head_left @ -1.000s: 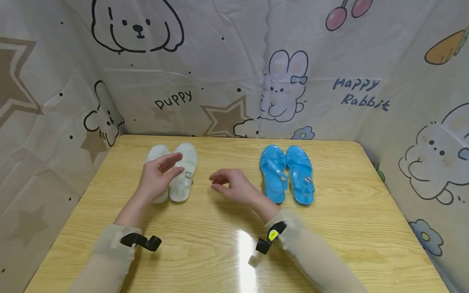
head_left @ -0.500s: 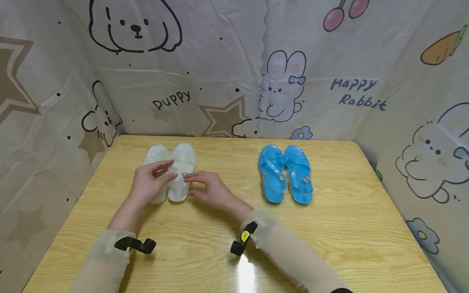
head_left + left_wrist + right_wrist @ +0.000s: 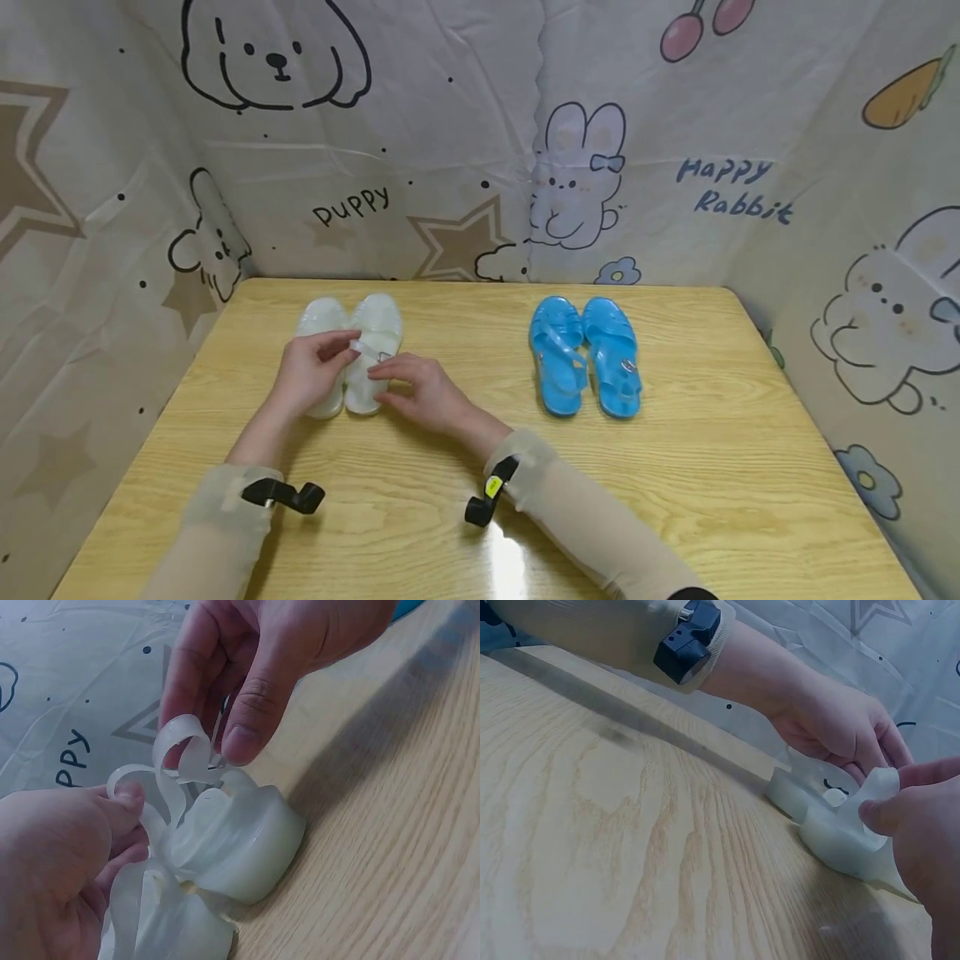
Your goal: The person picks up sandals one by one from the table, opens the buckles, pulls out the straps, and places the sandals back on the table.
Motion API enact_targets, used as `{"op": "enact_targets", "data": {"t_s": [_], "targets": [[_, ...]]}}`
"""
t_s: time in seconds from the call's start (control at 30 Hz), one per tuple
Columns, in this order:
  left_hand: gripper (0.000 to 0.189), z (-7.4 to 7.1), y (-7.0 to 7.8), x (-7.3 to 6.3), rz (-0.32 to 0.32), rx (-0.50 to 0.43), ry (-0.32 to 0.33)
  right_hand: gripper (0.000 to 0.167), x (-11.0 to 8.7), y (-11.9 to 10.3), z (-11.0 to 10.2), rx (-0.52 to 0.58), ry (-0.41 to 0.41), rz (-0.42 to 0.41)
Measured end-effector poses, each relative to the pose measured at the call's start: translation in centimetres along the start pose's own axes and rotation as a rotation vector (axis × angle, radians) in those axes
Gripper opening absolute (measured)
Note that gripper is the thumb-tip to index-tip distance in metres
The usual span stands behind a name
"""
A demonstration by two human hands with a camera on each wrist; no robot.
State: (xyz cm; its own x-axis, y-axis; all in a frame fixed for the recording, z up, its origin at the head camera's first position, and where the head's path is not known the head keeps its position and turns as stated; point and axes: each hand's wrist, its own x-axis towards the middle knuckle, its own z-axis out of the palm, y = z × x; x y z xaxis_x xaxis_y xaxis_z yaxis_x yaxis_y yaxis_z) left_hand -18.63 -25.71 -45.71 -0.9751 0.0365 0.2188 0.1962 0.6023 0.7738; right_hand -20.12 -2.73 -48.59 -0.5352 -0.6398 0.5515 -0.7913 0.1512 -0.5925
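Sandals, two pairs, on a wood-look worktop (image 3: 712, 375), w/ a person's bare hands working at the white pair near its back-L corner; toes point to the back edge. Inner white sandal (image 3: 377, 321), nearer mid-worktop, is the one being handled; outer white sandal (image 3: 322, 317) lies just beside it. Blue sandals (image 3: 557, 310) sit well apart, b/w mid-worktop and the back-R corner, untouched.

L hand (image 3: 309, 375) pinches a loose strap b/w thumb & fingertips. R hand (image 3: 431, 396) has its fingers curled at the strap by the small metal buckle (image 3: 384, 357), thumb one side, fingers the other; how tight, can't tell. L wrist view shows the straps (image 3: 171, 796) raised in thin loops, sole down on the wood.

Handling, as a guess: light, bendy plastic or jelly type, smooth & a bit slick, so the whole shoe could slide or tip if a strap is tugged. Straps look soft & springy, apt to curl back; prob. not fragile, tho the buckle & its joint may be the weak pt. Best hold: strap near its free end w/ one hand, buckle or strap base w/ the other, pulling gently.
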Motion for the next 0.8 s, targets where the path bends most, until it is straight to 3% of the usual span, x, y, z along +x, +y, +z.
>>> {"op": "enact_targets", "data": {"t_s": [0.2,0.37,0.63,0.8], "targets": [[0.025,0.3,0.0,0.0,-0.011,-0.069,0.014,0.025,0.2,0.0,0.2,0.022,0.001,-0.021],[0.022,0.7,0.5,0.2,-0.018,-0.069,0.031,0.023,0.2,0.0,0.2,0.045,0.004,-0.014],[0.019,2.7,1.9,0.7,-0.102,-0.16,0.095,0.019,-0.5,0.2,-0.4,0.086,0.059,-0.012],[0.02,3.9,2.3,0.9,-0.122,-0.246,0.088,0.018,-1.4,0.6,-1.1,0.094,0.102,-0.016]]}}
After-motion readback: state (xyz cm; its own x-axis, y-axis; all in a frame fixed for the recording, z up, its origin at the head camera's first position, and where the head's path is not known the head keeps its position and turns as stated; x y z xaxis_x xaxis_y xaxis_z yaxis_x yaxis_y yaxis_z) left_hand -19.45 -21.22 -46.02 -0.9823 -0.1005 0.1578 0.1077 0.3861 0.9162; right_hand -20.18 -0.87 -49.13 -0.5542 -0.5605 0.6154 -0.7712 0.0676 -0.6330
